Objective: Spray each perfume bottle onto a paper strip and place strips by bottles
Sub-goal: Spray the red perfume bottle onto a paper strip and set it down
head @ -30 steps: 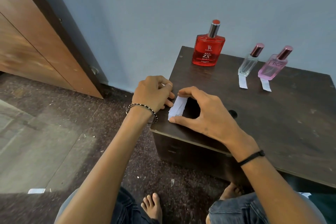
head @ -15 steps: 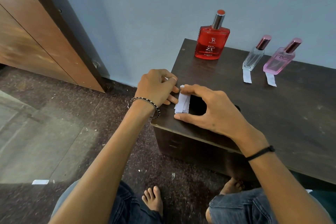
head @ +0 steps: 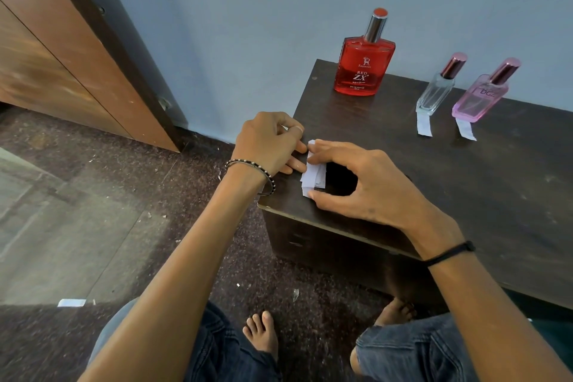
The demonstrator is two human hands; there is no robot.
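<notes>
A small stack of white paper strips (head: 314,175) lies near the left front corner of the dark wooden table (head: 465,183). My right hand (head: 369,186) arches over the stack, index finger and thumb pinching its two ends. My left hand (head: 268,143) is curled at the stack's left edge, fingertips touching the paper. At the back stand a red perfume bottle (head: 364,67), a clear bottle (head: 437,90) and a pink bottle (head: 480,96). One strip (head: 424,124) lies in front of the clear bottle, another strip (head: 466,130) in front of the pink one.
A blue wall rises behind the table. A wooden door and dark frame (head: 102,49) stand at the left. The floor is speckled, with a paper scrap (head: 72,302) on it. My knees and bare feet (head: 262,333) are below the table's edge.
The view has dipped and shifted slightly. My hands have drawn the strips together into a tighter stack, and my right index finger now sits on its top end.
</notes>
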